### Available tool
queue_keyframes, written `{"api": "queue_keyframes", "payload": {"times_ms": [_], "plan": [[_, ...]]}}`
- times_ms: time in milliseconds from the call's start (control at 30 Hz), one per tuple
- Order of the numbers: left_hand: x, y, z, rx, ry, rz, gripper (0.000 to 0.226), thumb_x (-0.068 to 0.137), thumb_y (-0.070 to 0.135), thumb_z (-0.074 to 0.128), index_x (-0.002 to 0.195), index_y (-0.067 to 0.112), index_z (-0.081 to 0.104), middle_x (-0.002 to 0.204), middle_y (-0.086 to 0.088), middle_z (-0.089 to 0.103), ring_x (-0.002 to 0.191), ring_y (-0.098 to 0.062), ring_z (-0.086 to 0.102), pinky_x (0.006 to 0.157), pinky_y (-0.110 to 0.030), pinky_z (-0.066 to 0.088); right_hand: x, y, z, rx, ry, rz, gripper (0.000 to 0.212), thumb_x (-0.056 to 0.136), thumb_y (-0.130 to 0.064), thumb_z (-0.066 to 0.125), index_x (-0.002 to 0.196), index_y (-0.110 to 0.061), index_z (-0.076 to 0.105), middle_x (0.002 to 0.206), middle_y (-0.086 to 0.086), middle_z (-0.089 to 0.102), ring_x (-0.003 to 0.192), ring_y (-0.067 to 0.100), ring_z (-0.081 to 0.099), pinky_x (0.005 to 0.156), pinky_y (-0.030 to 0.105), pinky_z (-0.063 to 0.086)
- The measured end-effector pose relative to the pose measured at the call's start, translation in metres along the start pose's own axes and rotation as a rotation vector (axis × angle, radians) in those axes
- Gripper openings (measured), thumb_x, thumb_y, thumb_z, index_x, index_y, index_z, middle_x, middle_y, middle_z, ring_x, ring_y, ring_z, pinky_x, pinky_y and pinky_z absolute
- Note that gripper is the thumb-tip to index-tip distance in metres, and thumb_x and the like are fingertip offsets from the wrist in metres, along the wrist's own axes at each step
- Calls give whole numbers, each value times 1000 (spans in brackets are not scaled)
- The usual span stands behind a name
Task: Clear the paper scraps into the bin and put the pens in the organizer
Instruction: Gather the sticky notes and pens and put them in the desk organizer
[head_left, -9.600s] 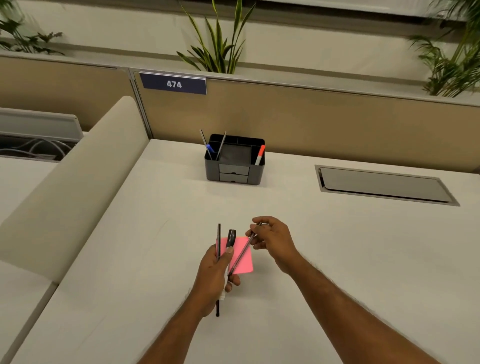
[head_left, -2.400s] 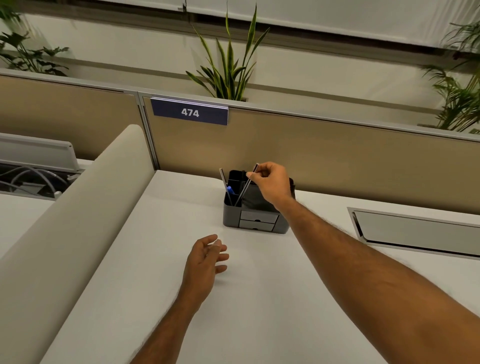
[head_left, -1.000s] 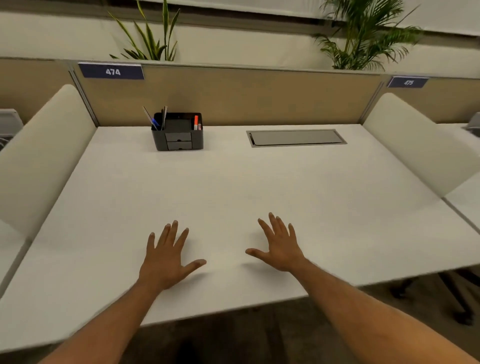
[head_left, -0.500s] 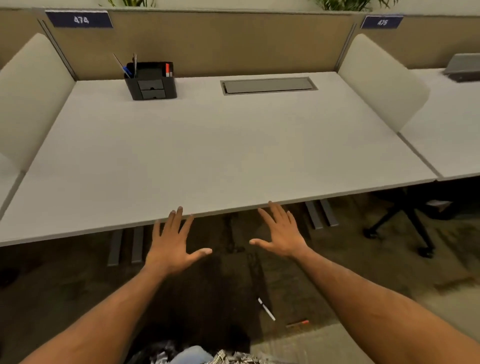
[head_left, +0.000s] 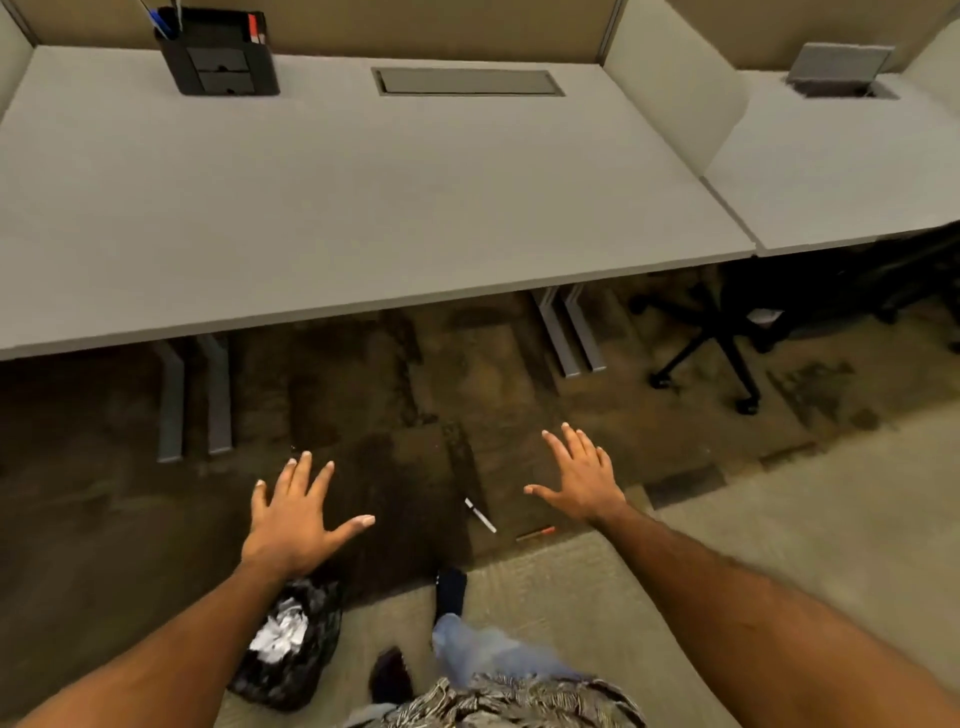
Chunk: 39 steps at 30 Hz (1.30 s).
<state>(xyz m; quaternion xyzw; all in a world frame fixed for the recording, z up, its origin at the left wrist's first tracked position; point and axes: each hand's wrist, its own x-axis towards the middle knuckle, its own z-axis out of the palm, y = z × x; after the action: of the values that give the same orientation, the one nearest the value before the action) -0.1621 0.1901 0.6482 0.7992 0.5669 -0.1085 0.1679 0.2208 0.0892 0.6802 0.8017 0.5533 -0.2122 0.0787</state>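
Both hands have drawn back from the desk (head_left: 363, 208) edge and now hang over the carpet, and the bin (head_left: 283, 686) has come into view at 7 o'clock. The left hand (head_left: 296, 519) and right hand (head_left: 584, 486) are flat, fingers spread, holding nothing. Paper (head_left: 280, 631) lies crumpled in the bin. The organizer (head_left: 223, 60) stands on the desk at 11 o'clock, blue pens (head_left: 165, 25) upright in it. At 6 o'clock, between the hands, a white pen (head_left: 480, 516) and an orange pen (head_left: 535, 533) lie on the carpet.
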Motion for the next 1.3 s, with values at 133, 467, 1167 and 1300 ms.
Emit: {"api": "queue_keyframes", "payload": {"times_ms": [133,467,1167,1300], "plan": [[-41,-17,27,2,-60,-79,126,54,103,8,156,29,21,166,-3,9,153,-21,5,119,-54,9,-28,14,8,25,-19,1,95,84,-70,53,157,-31,7,167,4,0,154,24,-2,122,49,7],[-63,67,54,-50,-118,-89,112,65,96,24,154,29,26,164,-3,18,151,-21,16,119,-51,17,-34,90,47,225,-130,82,91,83,-59,64,156,-26,20,166,4,9,153,24,7,123,45,14],[162,284,365,44,-367,114,79,87,56,57,152,20,29,159,-12,27,145,-32,29,113,-53,33,126,261,366,402,-340,238,87,81,-56,69,150,-17,34,162,11,22,148,29,25,120,44,26],[206,268,455,8,-393,90,81,86,49,63,151,16,28,156,-13,31,140,-33,34,109,-53,37,165,269,468,366,-327,239,87,83,-55,67,153,-19,28,164,11,17,150,29,18,123,43,18]]}}
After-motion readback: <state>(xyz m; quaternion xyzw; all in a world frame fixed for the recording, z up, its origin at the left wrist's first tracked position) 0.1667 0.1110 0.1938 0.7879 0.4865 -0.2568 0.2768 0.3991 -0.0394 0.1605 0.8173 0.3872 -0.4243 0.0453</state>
